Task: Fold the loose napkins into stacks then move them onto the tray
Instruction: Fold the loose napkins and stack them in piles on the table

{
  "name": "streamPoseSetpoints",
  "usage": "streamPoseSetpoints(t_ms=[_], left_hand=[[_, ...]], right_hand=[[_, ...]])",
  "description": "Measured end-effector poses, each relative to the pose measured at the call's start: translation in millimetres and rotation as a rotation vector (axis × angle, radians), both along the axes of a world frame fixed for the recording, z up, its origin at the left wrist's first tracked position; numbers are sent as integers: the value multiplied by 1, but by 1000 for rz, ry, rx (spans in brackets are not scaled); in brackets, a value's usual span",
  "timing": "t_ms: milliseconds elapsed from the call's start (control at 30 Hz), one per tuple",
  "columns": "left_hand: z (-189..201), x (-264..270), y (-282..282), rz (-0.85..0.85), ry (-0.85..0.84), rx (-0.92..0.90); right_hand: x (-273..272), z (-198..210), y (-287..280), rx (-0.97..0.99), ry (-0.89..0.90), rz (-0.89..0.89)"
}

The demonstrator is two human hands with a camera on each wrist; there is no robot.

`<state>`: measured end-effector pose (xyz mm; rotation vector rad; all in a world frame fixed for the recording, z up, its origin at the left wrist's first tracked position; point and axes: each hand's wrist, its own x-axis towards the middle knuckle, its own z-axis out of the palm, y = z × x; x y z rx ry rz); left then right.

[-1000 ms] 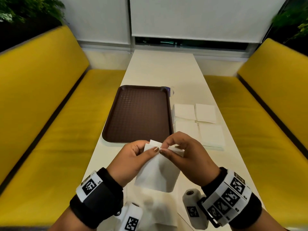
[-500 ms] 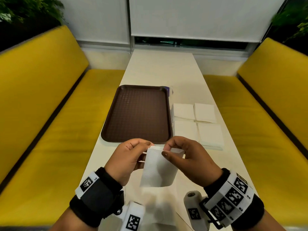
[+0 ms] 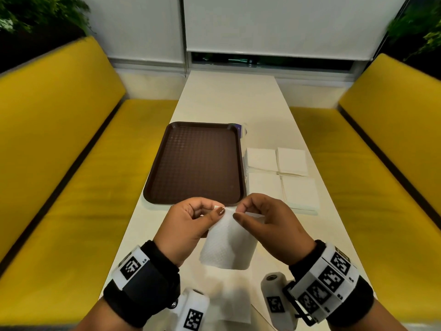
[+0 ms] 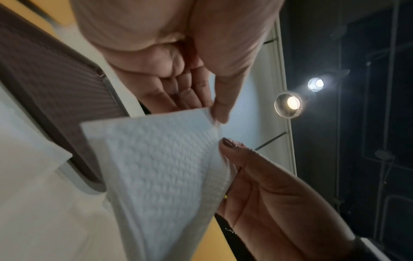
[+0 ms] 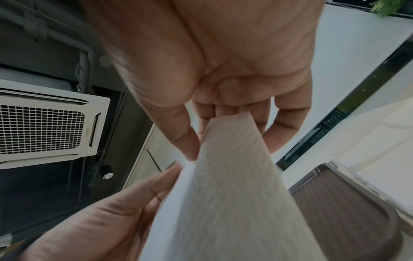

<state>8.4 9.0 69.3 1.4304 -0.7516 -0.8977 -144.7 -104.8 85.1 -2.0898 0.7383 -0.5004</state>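
A white embossed napkin [image 3: 226, 242] hangs in the air over the near end of the table, its lower edge curling. My left hand [image 3: 216, 210] pinches its top left corner between thumb and fingers. My right hand [image 3: 238, 212] pinches the top edge right beside it. The left wrist view shows the napkin [image 4: 161, 159] under my left fingertips [image 4: 220, 113]; the right wrist view shows the napkin [image 5: 223, 194] in my right hand's pinch. The brown tray [image 3: 195, 163] lies bare just beyond my hands. Several stacks of folded napkins [image 3: 279, 173] sit to its right.
More loose white napkins [image 3: 229, 299] lie on the white table [image 3: 229, 101] below my wrists. Yellow bench seats [image 3: 71, 163] run along both sides of the narrow table. A small object [image 3: 243, 130] stands at the tray's far right corner.
Half a second ago my hands had drawn the napkin's top edge apart; now they are close together again, thumbs almost touching, and the napkin hangs with a curled lower edge.
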Motion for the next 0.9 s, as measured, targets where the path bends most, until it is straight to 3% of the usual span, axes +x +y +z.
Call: streamPoseSetpoints(t_ms=[400, 600, 700, 900], left_hand=[[1, 7, 1, 98, -30, -4], [2, -1, 0, 107, -29, -18], [2, -4, 2, 82, -25, -7], [4, -15, 2, 154, -21, -54]], right_hand=[[-19, 9, -12, 287, -154, 2], [-19, 4, -10, 584, -335, -165], [-21, 4, -11, 618, -411, -224], [-26, 0, -8, 691, -367, -159]])
